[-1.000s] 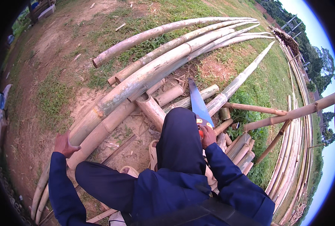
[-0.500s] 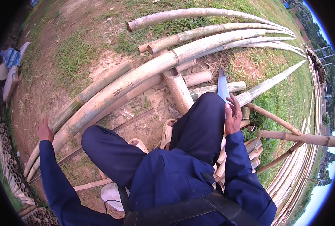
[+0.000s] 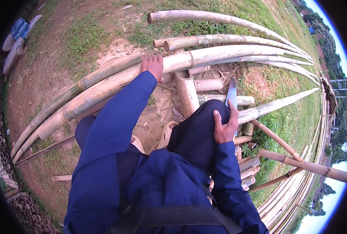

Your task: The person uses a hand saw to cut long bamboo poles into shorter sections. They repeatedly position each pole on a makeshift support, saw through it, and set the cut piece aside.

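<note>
My left hand (image 3: 153, 66) is laid over a thick pale bamboo pole (image 3: 123, 81), its fingers bent across the top. That pole runs from the lower left to the far right, with a shorter greenish bamboo pole (image 3: 99, 74) lying along its far side. On my right knee rests my right hand (image 3: 226, 126), fingers apart and nothing between them. Just beyond it, a saw (image 3: 231, 93) points its blade away from me; its handle is hidden beside the knee. Left of the saw, a bamboo piece with a cut-out end (image 3: 186, 91) lies under the thick pole.
More long bamboo poles (image 3: 220, 39) stretch away to the right. Short cut bamboo pieces (image 3: 249, 171) lie by my right leg, near a frame of bamboo bars (image 3: 306, 167). Stacked bamboo (image 3: 29, 210) stands at the lower left, and a blue bundle (image 3: 20, 28) sits at the far left.
My left hand has moved right and forward along the bamboo, from near its left end to near its middle. My right hand has shifted from beside the saw onto my knee.
</note>
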`<act>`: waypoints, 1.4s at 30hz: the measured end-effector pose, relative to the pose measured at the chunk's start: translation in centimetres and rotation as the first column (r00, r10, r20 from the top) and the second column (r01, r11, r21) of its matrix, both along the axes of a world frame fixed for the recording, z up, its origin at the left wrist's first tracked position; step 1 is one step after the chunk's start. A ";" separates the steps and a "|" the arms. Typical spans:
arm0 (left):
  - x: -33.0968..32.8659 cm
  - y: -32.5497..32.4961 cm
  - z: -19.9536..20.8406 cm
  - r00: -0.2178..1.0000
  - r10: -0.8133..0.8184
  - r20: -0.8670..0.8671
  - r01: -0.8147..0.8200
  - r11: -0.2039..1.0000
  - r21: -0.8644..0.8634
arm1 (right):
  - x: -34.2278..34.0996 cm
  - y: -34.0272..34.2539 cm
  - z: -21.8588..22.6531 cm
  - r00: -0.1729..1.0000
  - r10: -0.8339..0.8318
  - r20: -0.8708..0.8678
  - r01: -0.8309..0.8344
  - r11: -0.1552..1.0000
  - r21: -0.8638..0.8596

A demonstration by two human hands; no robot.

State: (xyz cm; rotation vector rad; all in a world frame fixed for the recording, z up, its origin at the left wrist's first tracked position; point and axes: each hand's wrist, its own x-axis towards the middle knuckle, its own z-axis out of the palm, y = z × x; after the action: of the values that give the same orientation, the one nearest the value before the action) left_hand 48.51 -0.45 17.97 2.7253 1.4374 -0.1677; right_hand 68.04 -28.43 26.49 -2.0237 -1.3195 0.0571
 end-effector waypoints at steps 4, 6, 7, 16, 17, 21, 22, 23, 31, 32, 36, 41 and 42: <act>-0.5 0.7 -1.7 0.991 -0.087 0.099 0.075 0.990 0.122 | 0.1 0.1 0.0 0.999 0.045 0.011 -0.045 0.999 -0.009; -1.9 0.8 -1.5 0.988 -0.080 0.129 0.071 0.995 0.074 | -0.1 -0.1 -0.3 0.999 0.054 -0.001 -0.054 0.998 -0.015; -3.2 1.1 -1.7 0.986 -0.061 0.155 0.059 0.998 0.014 | -0.6 -0.2 0.0 0.998 0.057 -0.018 -0.058 0.998 -0.027; -29.8 0.8 2.2 0.995 0.067 -0.073 -0.074 0.993 -0.091 | -0.9 -1.0 0.4 0.994 0.077 -0.073 -0.081 0.995 -0.055; -33.4 0.2 3.0 0.985 0.102 -0.136 -0.118 0.987 -0.111 | -0.8 -0.8 0.6 0.995 0.082 -0.057 -0.087 0.993 -0.085; -47.8 -3.4 3.8 0.915 0.315 -0.251 -0.330 0.944 -0.020 | 0.0 -0.6 0.7 0.990 0.131 0.043 -0.125 0.984 -0.127; -50.5 -4.5 4.1 0.848 0.405 -0.343 -0.429 0.903 0.004 | -0.1 -0.6 0.8 0.987 0.140 0.080 -0.130 0.984 -0.125; -54.0 -6.3 3.7 0.750 0.476 -0.459 -0.468 0.872 0.139 | -0.2 -0.4 0.9 0.983 0.157 0.098 -0.146 0.983 -0.116; -51.8 -9.5 -11.0 -0.561 0.653 0.508 -0.824 -0.381 -0.419 | -1.9 3.9 2.0 0.902 0.365 0.231 -0.331 0.928 -0.173; -51.4 -9.6 -13.4 -0.615 0.651 0.446 -0.775 -0.393 -0.496 | -2.2 5.2 2.4 0.883 0.417 0.215 -0.378 0.904 -0.200; -50.5 -11.6 -16.2 -0.564 0.768 0.303 -0.705 -0.256 -0.662 | -1.7 11.5 1.4 0.747 0.609 0.266 -0.531 0.788 -0.311; -47.2 -12.7 -15.1 -0.577 0.777 0.253 -0.701 -0.311 -0.642 | -2.1 17.0 -1.5 0.643 0.643 0.416 -0.368 0.736 -0.568; -47.3 -13.9 -15.1 -0.678 0.678 0.282 -0.647 -0.369 -0.667 | -2.6 17.9 -2.2 0.603 0.669 0.435 -0.350 0.712 -0.609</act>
State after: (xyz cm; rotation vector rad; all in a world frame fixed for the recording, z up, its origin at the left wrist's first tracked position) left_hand 1.25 -14.32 2.82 -0.0290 2.4540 0.9215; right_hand 65.42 -10.54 24.31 -2.0134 -2.5605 -0.0517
